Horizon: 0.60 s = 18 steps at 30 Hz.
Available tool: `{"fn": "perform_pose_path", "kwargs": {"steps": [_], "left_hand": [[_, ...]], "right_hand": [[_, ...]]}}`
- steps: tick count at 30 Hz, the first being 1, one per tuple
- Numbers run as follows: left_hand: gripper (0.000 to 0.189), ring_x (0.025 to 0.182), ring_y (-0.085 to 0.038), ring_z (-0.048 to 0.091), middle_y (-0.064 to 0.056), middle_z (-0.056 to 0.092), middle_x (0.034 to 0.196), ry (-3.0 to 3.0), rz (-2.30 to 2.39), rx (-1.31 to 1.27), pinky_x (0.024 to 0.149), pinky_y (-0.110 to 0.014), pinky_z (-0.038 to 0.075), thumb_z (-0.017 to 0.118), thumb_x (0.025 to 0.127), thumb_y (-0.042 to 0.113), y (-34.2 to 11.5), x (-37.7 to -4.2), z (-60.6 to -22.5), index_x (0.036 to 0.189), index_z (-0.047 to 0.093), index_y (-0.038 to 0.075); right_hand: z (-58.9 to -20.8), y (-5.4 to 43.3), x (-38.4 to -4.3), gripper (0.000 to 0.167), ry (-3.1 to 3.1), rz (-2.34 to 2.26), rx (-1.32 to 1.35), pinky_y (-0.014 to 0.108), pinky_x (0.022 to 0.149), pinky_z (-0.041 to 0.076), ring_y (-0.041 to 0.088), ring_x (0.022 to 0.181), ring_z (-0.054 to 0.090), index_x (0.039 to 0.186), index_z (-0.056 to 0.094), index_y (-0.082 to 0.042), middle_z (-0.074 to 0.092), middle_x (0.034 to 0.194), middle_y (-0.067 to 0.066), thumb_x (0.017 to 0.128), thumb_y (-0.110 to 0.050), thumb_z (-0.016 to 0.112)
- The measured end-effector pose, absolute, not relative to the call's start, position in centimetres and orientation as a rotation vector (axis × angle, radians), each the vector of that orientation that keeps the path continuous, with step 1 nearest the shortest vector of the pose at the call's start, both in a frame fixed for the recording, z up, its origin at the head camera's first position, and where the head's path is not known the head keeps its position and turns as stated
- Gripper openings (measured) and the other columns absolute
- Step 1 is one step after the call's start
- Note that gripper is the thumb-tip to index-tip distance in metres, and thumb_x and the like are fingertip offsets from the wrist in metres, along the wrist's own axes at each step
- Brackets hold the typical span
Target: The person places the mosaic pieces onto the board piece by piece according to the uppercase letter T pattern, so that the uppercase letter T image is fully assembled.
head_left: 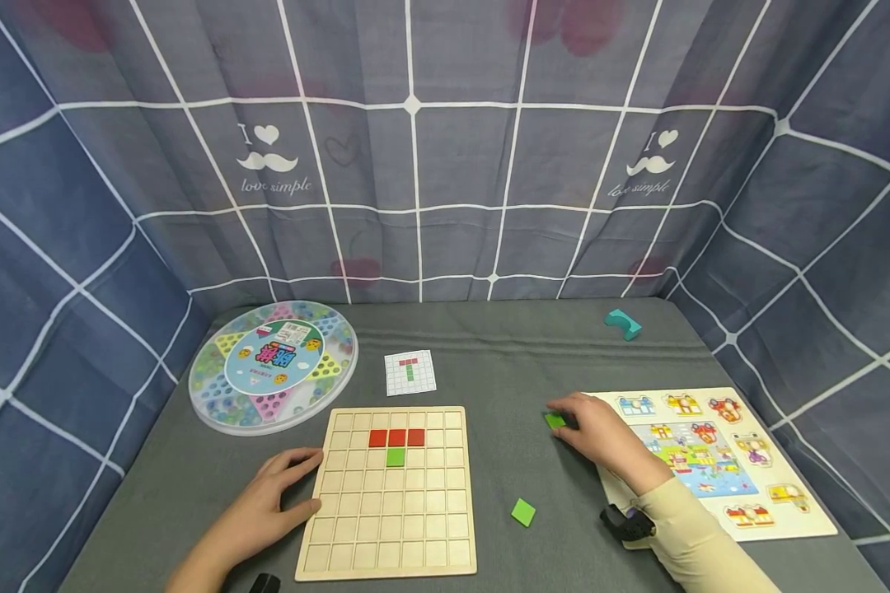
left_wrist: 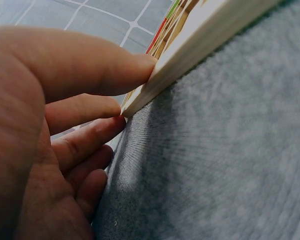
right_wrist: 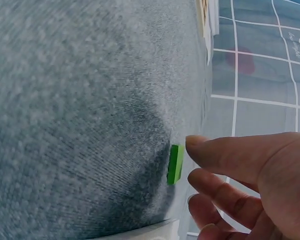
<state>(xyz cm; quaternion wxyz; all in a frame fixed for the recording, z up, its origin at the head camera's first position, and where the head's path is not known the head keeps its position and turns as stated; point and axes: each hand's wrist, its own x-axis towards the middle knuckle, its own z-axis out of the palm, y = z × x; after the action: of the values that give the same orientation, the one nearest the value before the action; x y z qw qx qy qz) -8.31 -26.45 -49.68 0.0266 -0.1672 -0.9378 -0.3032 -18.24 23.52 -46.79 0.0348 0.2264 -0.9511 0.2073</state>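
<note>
A square wooden grid board [head_left: 386, 527] lies in front of me, with a row of three red tiles [head_left: 397, 437] and one green tile [head_left: 395, 457] below the middle one. My left hand [head_left: 267, 502] rests at the board's left edge; its thumb and fingertips touch the side, as the left wrist view shows. To the right, my right hand [head_left: 601, 432] is over a loose green tile [head_left: 555, 420]. In the right wrist view that tile lies on the cloth, thumb and fingertips close beside it with a narrow gap. Another green tile [head_left: 523, 512] lies right of the board.
A small pattern card [head_left: 396, 379] with a red and green T sits behind the board. At the back left is a round game box [head_left: 215, 403]. A picture puzzle board [head_left: 793, 519] lies under my right forearm, and a teal curved block [head_left: 623, 323] is at the back right.
</note>
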Motion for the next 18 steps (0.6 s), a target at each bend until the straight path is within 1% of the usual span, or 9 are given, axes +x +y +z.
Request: {"fn": "perform_pose_path", "kwargs": {"steps": [4,7,12,18], "left_hand": [[0.062,0.126,-0.028,0.046,-0.002,0.052,0.137,-2.891,-0.906,-0.523,0.093,-0.053,0.043,0.080,0.085,0.028,-26.40,-8.34,-49.78,0.139,0.059,0.008],[0.061,0.126,-0.029,0.046,-0.002,0.052,0.137,-2.888,-0.916,-0.526,0.093,-0.054,0.042,0.079,0.085,0.028,-26.34,-8.31,-49.76,0.139,0.059,0.007],[0.061,0.126,-0.029,0.046,-0.002,0.052,0.137,-2.897,-0.939,-0.517,0.094,-0.054,0.042,0.079,0.085,0.028,-26.27,-8.29,-49.61,0.139,0.059,0.007],[0.061,0.125,-0.030,0.047,-0.003,0.052,0.136,-2.892,-0.923,-0.524,0.093,-0.055,0.042,0.079,0.085,0.027,-26.30,-8.28,-49.54,0.138,0.059,0.006]], "right_hand": [[-47.12,23.64,-18.47,0.035,-2.938,0.608,0.707,0.049,0.092,0.047,0.032,0.109,0.062,0.118,0.071,-0.002,0.068,0.114,0.013,0.085,-0.009,0.078],[-47.28,23.59,-18.59,0.033,-2.939,0.590,0.710,0.049,0.092,0.048,0.032,0.107,0.063,0.116,0.072,-0.001,0.069,0.112,0.012,0.084,-0.006,0.078],[-47.33,23.49,-18.57,0.032,-2.933,0.579,0.721,0.047,0.086,0.051,0.029,0.099,0.065,0.113,0.073,-0.002,0.069,0.105,0.010,0.082,-0.004,0.079],[-47.34,23.53,-18.53,0.024,-2.922,0.593,0.714,0.043,0.079,0.051,0.021,0.088,0.064,0.106,0.076,-0.005,0.069,0.096,0.004,0.082,-0.006,0.080]]}}
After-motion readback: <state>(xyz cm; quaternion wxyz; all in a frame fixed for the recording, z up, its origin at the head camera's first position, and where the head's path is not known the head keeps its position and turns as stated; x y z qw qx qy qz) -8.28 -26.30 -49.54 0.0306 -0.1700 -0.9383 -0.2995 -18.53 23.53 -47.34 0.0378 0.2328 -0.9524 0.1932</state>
